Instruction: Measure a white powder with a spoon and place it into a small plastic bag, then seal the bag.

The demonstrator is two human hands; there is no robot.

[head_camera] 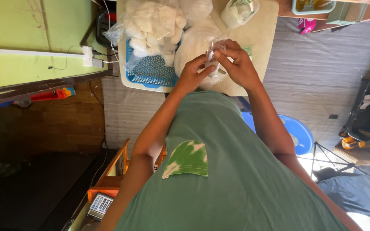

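Both hands [217,68] on small clear packet [213,60]

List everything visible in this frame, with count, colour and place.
small clear bag: one, transparent, pinched between both hands over the table
table: one, cream, top centre
basket: one, blue, perforated, left part of table
white pieces: many, in a clear plastic bag over the basket
large bag: one, white, behind the hands
stool: one, blue, right of the torso
calculator: one, grey, bottom left
power strip: one, white, on the green wall
shirt: one, green, with pocket
left hand: on the small bag
right hand: on the small bag
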